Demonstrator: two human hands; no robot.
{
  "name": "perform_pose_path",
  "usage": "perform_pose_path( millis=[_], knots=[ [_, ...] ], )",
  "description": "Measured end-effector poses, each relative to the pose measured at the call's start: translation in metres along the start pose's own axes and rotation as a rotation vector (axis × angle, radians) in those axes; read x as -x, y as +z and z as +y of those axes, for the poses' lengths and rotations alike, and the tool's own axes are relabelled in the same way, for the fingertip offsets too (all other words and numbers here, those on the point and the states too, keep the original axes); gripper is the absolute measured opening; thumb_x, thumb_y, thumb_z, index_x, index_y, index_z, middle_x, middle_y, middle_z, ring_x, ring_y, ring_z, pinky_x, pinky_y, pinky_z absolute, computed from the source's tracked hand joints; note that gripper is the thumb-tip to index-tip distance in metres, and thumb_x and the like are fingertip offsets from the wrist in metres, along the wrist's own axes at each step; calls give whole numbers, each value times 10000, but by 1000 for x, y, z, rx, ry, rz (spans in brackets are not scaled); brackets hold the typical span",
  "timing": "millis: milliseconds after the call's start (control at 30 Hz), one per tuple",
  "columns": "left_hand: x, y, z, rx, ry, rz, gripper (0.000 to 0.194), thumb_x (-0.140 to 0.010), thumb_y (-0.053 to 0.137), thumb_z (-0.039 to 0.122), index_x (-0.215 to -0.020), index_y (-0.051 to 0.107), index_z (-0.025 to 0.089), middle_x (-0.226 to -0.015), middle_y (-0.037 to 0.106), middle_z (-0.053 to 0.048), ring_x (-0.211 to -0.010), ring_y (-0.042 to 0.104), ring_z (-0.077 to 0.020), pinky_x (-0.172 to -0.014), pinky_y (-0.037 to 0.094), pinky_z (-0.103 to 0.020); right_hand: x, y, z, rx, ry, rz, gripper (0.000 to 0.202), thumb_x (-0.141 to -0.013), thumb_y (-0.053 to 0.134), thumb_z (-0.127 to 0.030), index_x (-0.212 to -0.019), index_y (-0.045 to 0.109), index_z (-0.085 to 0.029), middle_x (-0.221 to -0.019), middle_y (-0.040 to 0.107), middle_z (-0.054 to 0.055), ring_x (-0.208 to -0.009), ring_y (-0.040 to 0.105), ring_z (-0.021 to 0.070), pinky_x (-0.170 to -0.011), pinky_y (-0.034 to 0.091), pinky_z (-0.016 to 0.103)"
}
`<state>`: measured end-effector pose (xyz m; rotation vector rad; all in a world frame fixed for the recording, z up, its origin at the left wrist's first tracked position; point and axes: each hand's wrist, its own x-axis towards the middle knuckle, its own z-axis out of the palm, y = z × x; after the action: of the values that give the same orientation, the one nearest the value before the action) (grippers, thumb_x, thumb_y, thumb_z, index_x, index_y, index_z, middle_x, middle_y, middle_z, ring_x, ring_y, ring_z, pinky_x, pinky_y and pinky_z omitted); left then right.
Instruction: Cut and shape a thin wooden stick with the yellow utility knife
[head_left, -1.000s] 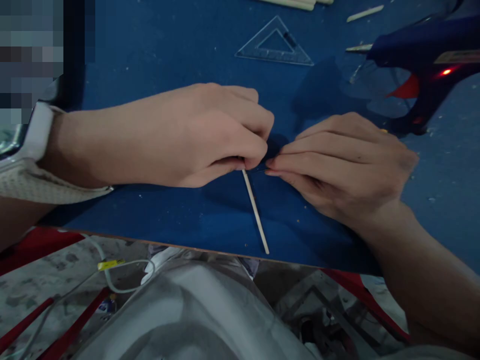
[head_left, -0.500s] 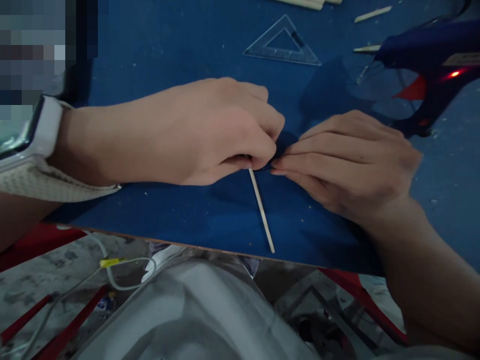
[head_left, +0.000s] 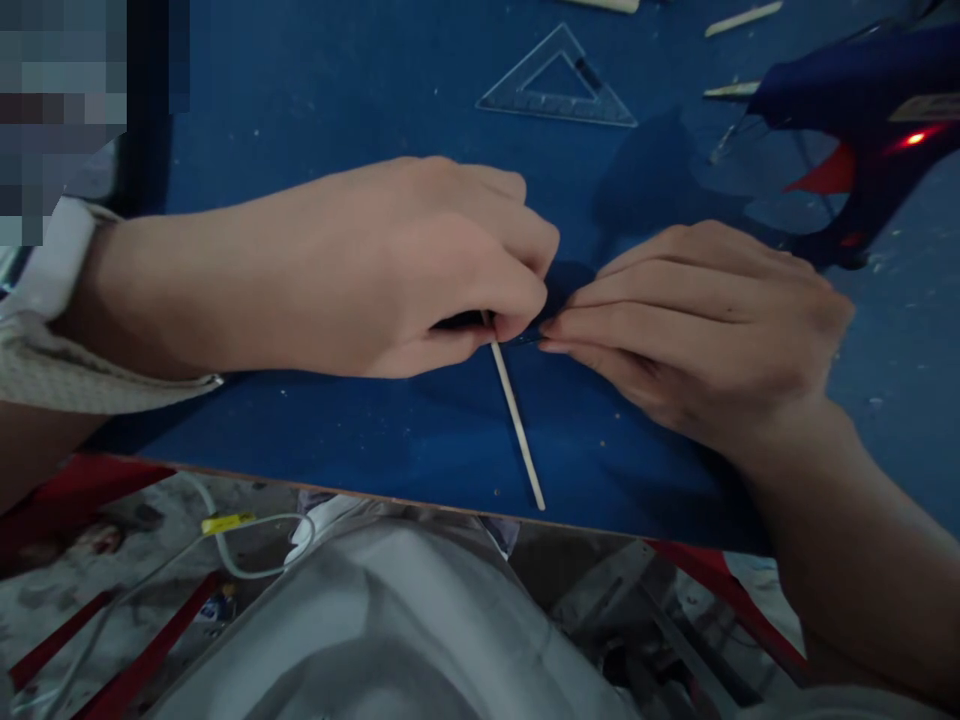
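The blue table [head_left: 300, 130] bears triangle [head_left: 559, 108], glue gun [head_left: 855, 85] and sticks [head_left: 517, 425].

The left hand [head_left: 450, 265] pinched the upper part of a thin wooden stick [head_left: 517, 425] above a blue tabletop [head_left: 360, 430]. Just right of the stick, the right hand [head_left: 705, 320] had its fingertips together; anything between them was too small to tell. Beyond the stick lay a clear triangular set square [head_left: 555, 108]; farther right of the stick was a blue hot-glue gun [head_left: 825, 85], its red light glowing.
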<state>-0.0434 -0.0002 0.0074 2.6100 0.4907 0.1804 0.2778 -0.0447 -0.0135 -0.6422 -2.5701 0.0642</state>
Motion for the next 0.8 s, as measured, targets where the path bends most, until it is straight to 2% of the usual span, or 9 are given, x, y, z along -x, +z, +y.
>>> perform_pose_path(
  millis=[133,333,433,600,733,800],
  knots=[
    [4,1,0,61,-31,21,625,-1347,327,464,-1161,898,293,-1327,840,-19,-1277,783,-288,-1369,602,-555,1,0,-2,0,10,-5,258,-1208,843,-142,-1353,761,-338,-1284,961,-46,-1065,899,240,-858,620,465],
    [7,1,-1,7,53,117,461,-1322,440,331,-1092,835,269,-1213,860,-6,-1110,780,-248,-1155,718,-555,0,-2,-8,-18,10,7,180,-1200,880,-201,-1316,799,-312,-1269,958,-34,-1065,878,243,-846,630,461],
    [6,1,-2,5,69,119,503,-1346,410,335,-1107,847,266,-1223,859,0,-1099,781,-234,-1103,717,-527,-1,3,-9,-6,2,56,198,-1180,903,-186,-1323,808,-284,-1250,953,-31,-1047,857,232,-852,642,445],
    [5,1,-4,8,57,113,556,-1364,391,388,-1109,876,291,-1250,863,21,-1133,794,-236,-1119,697,-508,-3,17,-12,34,11,143,116,-1235,833,-195,-1262,815,-306,-1210,957,-63,-1009,871,223,-802,582,449],
    [5,1,-3,10,69,108,567,-1373,375,373,-1111,870,280,-1254,866,11,-1125,781,-223,-1093,669,-486,-3,18,-15,71,74,78,140,-1248,806,-224,-1249,867,-350,-1176,948,-64,-1017,887,230,-830,614,434],
    [4,1,-3,6,53,96,600,-1376,354,393,-1111,880,278,-1255,865,-2,-1134,782,-219,-1106,663,-477,-3,16,-15,60,79,84,141,-1238,814,-210,-1238,873,-337,-1172,944,-61,-1015,879,227,-829,609,436]
  ],
)
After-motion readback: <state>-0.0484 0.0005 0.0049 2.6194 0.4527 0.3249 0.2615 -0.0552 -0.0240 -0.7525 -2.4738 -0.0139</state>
